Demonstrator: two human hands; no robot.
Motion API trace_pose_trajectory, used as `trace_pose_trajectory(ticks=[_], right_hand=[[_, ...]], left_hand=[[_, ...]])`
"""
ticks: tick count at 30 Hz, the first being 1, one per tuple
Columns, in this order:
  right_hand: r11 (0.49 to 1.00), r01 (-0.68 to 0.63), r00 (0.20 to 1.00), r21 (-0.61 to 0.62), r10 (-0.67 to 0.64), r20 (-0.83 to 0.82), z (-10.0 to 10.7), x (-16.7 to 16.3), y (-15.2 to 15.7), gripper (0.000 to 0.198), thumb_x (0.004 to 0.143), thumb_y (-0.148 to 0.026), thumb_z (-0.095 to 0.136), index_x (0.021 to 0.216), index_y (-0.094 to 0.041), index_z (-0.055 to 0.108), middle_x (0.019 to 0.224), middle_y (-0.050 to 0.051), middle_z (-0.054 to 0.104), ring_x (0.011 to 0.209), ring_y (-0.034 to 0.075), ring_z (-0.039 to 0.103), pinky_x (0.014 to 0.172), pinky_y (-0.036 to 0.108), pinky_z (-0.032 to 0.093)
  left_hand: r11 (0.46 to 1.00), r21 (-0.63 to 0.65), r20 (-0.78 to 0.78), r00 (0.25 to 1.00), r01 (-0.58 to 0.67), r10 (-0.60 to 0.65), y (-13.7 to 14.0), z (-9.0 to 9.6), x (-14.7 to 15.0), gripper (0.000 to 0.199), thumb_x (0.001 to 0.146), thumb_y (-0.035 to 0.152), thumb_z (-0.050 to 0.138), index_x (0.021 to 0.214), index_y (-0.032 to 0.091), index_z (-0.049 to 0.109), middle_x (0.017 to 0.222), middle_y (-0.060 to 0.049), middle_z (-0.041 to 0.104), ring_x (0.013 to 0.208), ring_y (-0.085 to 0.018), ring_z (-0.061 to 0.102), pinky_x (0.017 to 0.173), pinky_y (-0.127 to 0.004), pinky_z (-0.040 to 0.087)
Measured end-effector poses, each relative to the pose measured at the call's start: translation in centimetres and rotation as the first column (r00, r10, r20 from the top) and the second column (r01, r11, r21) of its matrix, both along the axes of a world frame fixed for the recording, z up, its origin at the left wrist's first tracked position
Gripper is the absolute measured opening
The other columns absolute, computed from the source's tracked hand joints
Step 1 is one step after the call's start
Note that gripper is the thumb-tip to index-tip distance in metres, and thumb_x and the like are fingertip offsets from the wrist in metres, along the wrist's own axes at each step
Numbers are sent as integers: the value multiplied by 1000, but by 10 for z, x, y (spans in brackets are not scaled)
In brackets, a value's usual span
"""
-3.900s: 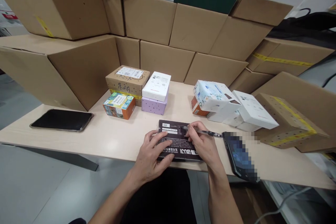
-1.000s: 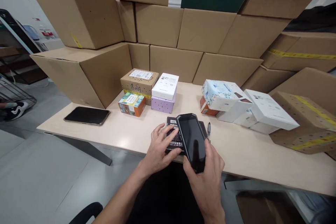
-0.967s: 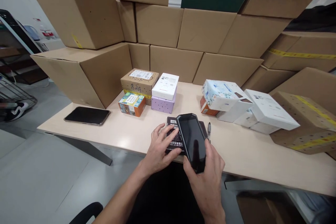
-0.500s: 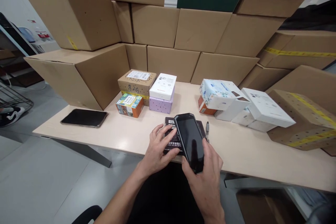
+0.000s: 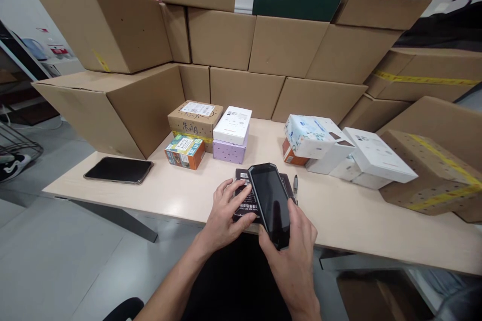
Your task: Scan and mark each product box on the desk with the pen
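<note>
My right hand (image 5: 291, 251) grips the lower end of a black smartphone (image 5: 269, 203) with cut corners and a dark screen, thumb on one side and fingers on the other. It is held tilted above a flat dark box (image 5: 246, 208) printed with white text and a barcode, and covers much of it. My left hand (image 5: 228, 215) lies over the left part of that box with its fingers spread, the fingertips near the phone's left edge. Just right of the box lies a pen (image 5: 295, 185), partly hidden by my right fingers.
Another phone (image 5: 118, 169) lies at the table's left end. Behind my hands stand an orange tea-sized box (image 5: 184, 152), a labelled brown box (image 5: 196, 118) and a white box (image 5: 232, 125) on a purple one (image 5: 229, 151). White cartons (image 5: 376, 153) sit right; stacked cardboard boxes (image 5: 246, 93) wall the back.
The view has shifted very slightly. Both hands, the phone and the dark box keep the same positions relative to each other.
</note>
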State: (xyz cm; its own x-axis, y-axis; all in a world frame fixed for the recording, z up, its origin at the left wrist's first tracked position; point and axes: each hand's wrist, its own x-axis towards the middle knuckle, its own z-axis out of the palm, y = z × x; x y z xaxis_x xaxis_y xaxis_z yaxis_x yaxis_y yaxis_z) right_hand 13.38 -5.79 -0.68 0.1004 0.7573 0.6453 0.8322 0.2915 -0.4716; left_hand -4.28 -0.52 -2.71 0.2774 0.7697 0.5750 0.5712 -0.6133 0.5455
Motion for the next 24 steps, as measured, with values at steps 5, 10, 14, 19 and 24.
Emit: trace_pose_trajectory(ticks=[5,10,14,19,24], right_hand=[[1000,2,1000,2,-2,13,0,0,0,69,90,-45,61,150,-22,34,133,18,53,121,33,50,99,57,43],[1000,-3,1000,-13,3,10,1,1,0,70,89,-44,62,149,-20,35,134,18,53,122,33,50,100,56,42],[1000,-9,1000,-20,9,-2,1,1,0,69,89,-45,61,149,-21,36,134,18,53,122,33,50,100,57,42],[1000,-4,1000,-17,3,-8,0,1,0,70,90,-45,61,150,-22,34,135,18,53,123,33,49,99,57,43],[1000,0,1000,-21,0,-14,-2,1,-1,72,90,-46,60,151,-22,32,135,18,52,122,34,49,98,57,43]], left_hand=[[1000,-3,4,1000,9,-9,0,0,0,62,95,40,60,152,32,37,150,-10,44,142,-33,30,116,-58,30],[1000,1,14,1000,6,-6,1,-1,1,60,95,39,59,151,32,38,149,-11,44,141,-33,32,116,-58,31],[1000,-7,14,1000,1,-1,1,-1,0,61,95,40,59,152,33,38,149,-11,44,141,-33,33,115,-58,31],[1000,3,19,1000,8,-8,1,-1,0,61,95,39,60,152,33,38,149,-11,43,140,-33,33,116,-57,31],[1000,13,23,1000,5,-5,1,-2,0,62,94,39,61,152,33,37,150,-11,41,140,-33,33,115,-58,32]])
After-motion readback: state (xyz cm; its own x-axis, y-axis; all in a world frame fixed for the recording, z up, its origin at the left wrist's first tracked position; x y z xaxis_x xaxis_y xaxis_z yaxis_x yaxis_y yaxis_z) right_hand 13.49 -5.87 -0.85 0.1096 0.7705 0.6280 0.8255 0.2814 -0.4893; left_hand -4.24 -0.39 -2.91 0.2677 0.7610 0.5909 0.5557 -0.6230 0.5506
